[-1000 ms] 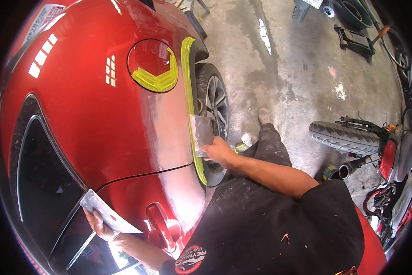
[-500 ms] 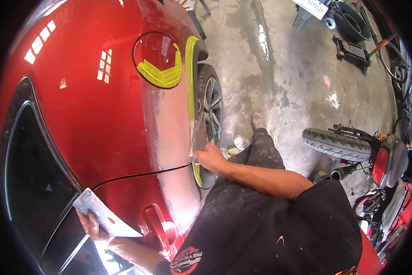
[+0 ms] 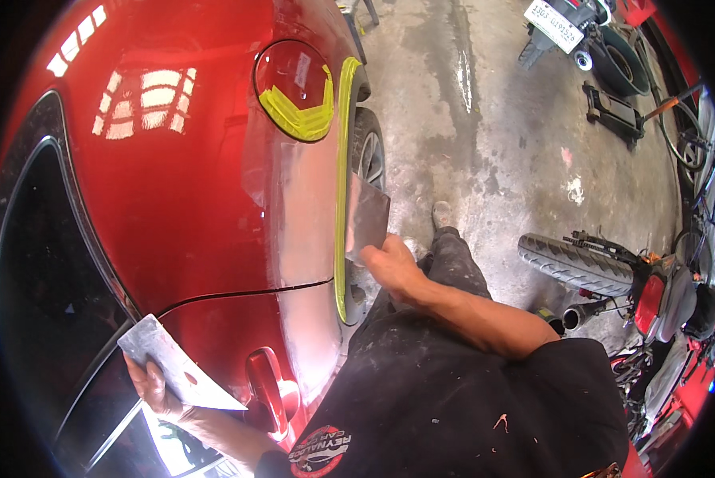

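My left hand (image 3: 155,392) grips a thin, pale, smeared mixing board (image 3: 181,363) from below, near the door handle (image 3: 267,390) of a red car (image 3: 186,231). My right hand (image 3: 392,268) is closed on a broad grey putty spreader (image 3: 370,217), held just right of the yellow tape strip (image 3: 344,159) along the wheel-arch edge. Whether the spreader touches the tape I cannot tell. Left of that strip, a dull pinkish-grey filler patch (image 3: 306,215) runs down the body panel and past the door gap. Yellow tape also covers the lower part of the round fuel flap (image 3: 292,73).
The car's rear wheel (image 3: 369,147) sits beyond the tape. To the right, a motorcycle's rear tyre (image 3: 576,264) juts over the stained concrete floor (image 3: 493,151). Farther back are a floor jack (image 3: 615,113) and another motorcycle (image 3: 560,32). My shoe (image 3: 442,213) rests on the concrete.
My right hand and the spreader have moved right, off the filler patch to beyond the tape strip. My left hand still holds the board by the door handle. The view has shifted slightly.
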Demonstrator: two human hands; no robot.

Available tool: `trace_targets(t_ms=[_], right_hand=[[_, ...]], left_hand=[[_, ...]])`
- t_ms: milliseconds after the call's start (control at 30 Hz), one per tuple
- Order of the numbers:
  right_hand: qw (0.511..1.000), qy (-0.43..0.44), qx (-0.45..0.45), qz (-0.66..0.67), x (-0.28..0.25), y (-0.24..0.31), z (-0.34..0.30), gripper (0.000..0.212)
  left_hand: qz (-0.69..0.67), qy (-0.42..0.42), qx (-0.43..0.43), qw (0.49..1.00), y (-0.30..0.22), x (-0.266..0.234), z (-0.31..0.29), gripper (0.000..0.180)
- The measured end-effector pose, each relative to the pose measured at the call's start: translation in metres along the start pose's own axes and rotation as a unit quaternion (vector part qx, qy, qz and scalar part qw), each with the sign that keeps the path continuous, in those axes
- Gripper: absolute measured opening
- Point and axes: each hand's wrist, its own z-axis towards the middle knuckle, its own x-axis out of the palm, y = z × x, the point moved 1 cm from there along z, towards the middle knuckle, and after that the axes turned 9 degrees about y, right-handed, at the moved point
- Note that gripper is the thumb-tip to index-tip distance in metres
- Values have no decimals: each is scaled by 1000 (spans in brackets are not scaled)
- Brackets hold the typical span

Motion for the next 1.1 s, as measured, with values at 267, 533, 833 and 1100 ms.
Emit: trace_targets(t_ms=[267, 533, 833, 1100], right_hand=[[989, 23, -10, 148, 33, -71, 58, 35], [996, 17, -2, 87, 38, -55, 40, 31], [999, 23, 6, 44, 48, -25, 21, 35], [994, -2, -59, 97, 24, -11, 1, 36]], left_hand=[[150, -61, -17, 987, 0, -24, -13, 42], [101, -90, -2, 991, 4, -16, -11, 45], [273, -75, 15, 959, 10, -49, -29, 45], [101, -45, 1, 994, 3, -13, -13, 48]])
